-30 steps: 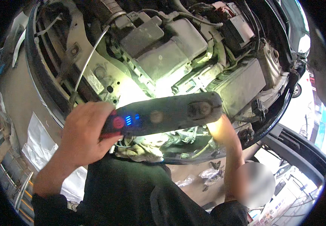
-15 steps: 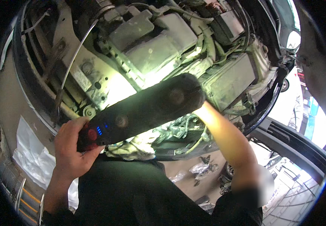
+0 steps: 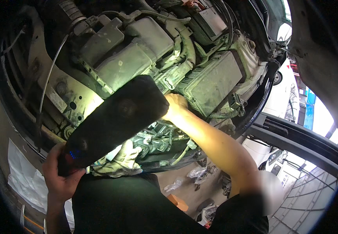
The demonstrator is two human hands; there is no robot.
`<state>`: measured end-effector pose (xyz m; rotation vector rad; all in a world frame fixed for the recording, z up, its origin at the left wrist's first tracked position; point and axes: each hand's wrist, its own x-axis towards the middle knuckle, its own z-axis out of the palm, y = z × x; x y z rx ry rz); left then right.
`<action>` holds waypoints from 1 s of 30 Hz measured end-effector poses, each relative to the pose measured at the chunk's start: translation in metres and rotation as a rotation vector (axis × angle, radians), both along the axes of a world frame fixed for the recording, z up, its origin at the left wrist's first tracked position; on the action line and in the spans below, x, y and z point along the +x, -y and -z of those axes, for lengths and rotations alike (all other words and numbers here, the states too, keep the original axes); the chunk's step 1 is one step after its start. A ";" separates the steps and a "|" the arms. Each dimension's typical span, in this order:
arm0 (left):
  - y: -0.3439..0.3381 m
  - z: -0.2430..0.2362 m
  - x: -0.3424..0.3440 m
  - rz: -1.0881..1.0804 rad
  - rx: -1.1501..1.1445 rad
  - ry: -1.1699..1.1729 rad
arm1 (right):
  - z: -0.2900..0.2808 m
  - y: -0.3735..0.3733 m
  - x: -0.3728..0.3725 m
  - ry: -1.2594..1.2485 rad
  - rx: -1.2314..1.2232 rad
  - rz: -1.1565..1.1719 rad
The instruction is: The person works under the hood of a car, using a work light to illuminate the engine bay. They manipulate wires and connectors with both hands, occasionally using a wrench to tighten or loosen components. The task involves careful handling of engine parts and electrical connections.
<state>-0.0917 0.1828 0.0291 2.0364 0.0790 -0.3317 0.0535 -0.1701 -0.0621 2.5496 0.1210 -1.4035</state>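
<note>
My left hand (image 3: 57, 169) is closed round the near end of a long black work light (image 3: 116, 117). Small blue indicator lamps glow beside my fingers, and the light's beam falls away from me onto the engine. Past the far end of the light, my right hand (image 3: 178, 104) reaches down into the engine bay, next to a dark rectangular lidded box (image 3: 212, 84). Its fingers are hidden behind the light and among the parts, so what they touch cannot be made out. A dusty engine cover (image 3: 137, 56) lies beyond the light.
A soiled pale work glove (image 3: 124, 158) rests on the bay's front edge, close to wiring connectors. A battery (image 3: 212, 19) sits at the far right. A thin metal rod (image 3: 51, 72) stands at left. Clear plastic wrapping (image 3: 196, 171) lies on the floor, and a grey beam (image 3: 301, 140) crosses at right.
The work light has swung down and left, its far end tilted differently, and more of the engine shows. My right hand's back, hidden before, now shows past the light's end.
</note>
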 end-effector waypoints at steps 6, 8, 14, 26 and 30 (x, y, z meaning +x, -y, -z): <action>-0.001 0.004 -0.002 -0.080 -0.109 -0.039 | 0.000 -0.009 0.011 -0.027 -0.044 0.287; -0.002 0.002 -0.004 -0.076 -0.111 -0.075 | -0.001 -0.007 0.008 -0.048 -0.043 0.339; -0.005 0.000 -0.005 -0.087 -0.127 -0.038 | 0.013 0.003 0.005 -0.059 0.071 0.508; -0.028 0.015 -0.012 -0.037 -0.135 -0.022 | 0.016 0.007 0.000 -0.071 0.260 0.444; -0.027 0.020 -0.015 -0.047 -0.097 0.017 | 0.020 0.006 0.000 -0.152 0.386 0.658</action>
